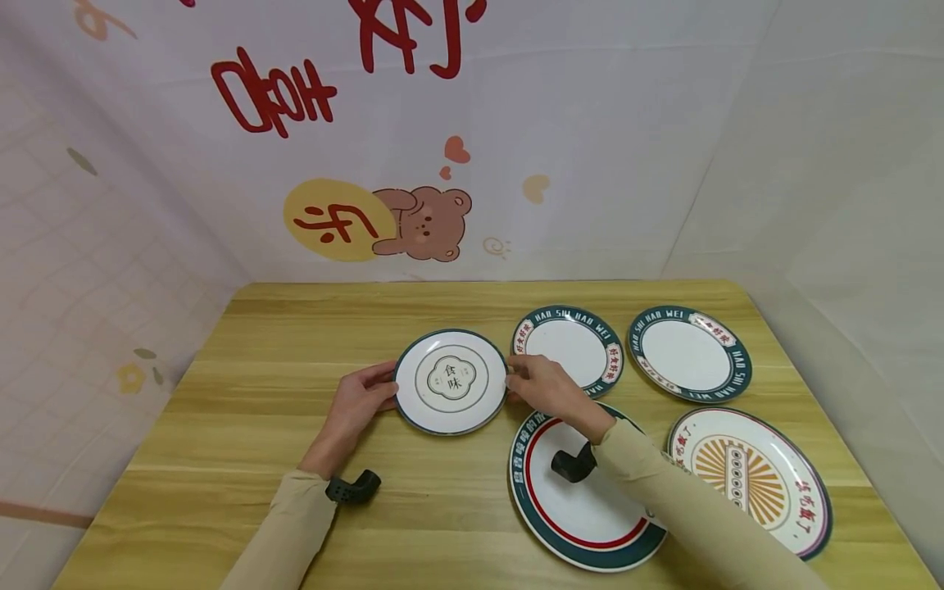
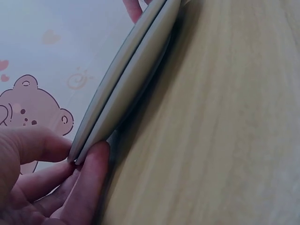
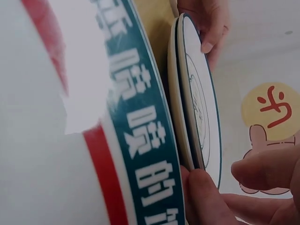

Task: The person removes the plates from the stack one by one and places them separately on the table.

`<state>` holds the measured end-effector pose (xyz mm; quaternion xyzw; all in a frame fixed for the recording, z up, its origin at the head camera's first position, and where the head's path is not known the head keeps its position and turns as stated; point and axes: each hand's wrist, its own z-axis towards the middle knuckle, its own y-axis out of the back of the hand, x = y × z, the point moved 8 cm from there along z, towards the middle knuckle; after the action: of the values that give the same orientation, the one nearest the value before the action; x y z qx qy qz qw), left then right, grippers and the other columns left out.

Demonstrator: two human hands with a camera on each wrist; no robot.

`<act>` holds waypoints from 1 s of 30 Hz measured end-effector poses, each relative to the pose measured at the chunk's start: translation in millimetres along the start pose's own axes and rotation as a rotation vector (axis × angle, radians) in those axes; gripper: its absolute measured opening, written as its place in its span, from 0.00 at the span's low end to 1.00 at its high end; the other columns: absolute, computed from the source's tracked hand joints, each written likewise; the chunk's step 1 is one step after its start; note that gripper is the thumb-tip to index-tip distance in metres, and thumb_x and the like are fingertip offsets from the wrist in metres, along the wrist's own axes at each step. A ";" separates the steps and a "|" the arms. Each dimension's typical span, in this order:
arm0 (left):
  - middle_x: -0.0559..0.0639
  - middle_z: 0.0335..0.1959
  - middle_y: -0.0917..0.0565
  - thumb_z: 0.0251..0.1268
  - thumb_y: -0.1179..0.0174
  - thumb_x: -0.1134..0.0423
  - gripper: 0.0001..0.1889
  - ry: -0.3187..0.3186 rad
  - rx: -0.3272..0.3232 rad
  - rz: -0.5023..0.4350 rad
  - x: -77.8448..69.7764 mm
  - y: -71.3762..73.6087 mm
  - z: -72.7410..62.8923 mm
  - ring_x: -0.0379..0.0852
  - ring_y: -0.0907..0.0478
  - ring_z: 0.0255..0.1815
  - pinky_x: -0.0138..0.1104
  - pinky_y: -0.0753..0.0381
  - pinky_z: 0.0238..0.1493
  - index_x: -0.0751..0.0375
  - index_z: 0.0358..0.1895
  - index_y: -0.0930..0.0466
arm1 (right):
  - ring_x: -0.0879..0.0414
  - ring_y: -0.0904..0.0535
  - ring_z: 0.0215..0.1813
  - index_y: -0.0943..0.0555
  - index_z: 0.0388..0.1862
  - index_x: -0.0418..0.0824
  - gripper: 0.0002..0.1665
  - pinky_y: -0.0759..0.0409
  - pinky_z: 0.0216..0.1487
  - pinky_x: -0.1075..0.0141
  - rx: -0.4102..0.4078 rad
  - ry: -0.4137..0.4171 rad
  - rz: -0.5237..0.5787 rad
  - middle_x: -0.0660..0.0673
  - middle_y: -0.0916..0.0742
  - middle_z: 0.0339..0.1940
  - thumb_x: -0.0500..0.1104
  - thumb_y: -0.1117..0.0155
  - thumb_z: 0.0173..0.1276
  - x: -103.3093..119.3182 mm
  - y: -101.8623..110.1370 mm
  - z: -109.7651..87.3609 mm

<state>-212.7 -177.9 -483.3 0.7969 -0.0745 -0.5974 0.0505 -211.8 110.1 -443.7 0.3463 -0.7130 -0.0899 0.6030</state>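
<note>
In the head view, a small white plate with a dark rim and a printed centre sits between both hands. The left wrist view shows two plates stacked, the upper plate over a lower plate. My left hand pinches their left edge, thumb above and fingers below. At the opposite edge, my right hand holds the stack, its fingertips against the lower rim in the right wrist view and its thumb near the upper face. Whether the stack touches the table is unclear.
Right of the stack lie two green-rimmed plates, a sunburst-patterned plate, and a large plate with a red ring, partly under my right forearm. Behind the wooden table hangs a printed white backdrop.
</note>
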 end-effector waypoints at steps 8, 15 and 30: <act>0.69 0.67 0.23 0.76 0.43 0.71 0.24 0.006 0.013 -0.015 0.6 -0.8 2.0 0.50 0.17 0.55 0.32 0.13 0.48 0.71 0.72 0.29 | 0.51 0.12 0.48 0.29 0.74 0.29 0.27 0.14 0.55 0.59 0.015 -0.007 0.140 0.35 0.15 0.56 0.37 0.45 0.80 -6.1 -1.7 -2.5; 0.68 0.65 0.22 0.76 0.42 0.71 0.24 0.019 0.021 -0.027 2.2 0.2 5.5 0.46 0.16 0.50 0.31 0.13 0.46 0.71 0.72 0.29 | 0.53 0.12 0.44 0.26 0.72 0.31 0.25 0.17 0.51 0.62 0.000 -0.003 0.132 0.39 0.13 0.50 0.37 0.46 0.80 -5.8 -0.5 -4.0; 0.66 0.62 0.24 0.75 0.39 0.70 0.25 0.025 0.059 0.049 -1.5 7.6 4.5 0.50 0.19 0.50 0.33 0.12 0.45 0.68 0.73 0.29 | 0.52 0.11 0.42 0.24 0.72 0.33 0.24 0.18 0.46 0.67 0.014 -0.010 0.135 0.45 0.11 0.42 0.37 0.45 0.80 -7.3 -1.7 -1.5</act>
<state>-217.9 -185.0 -481.9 0.8033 -0.1109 -0.5837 0.0425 -209.5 113.6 -450.0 0.3011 -0.7386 -0.0456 0.6014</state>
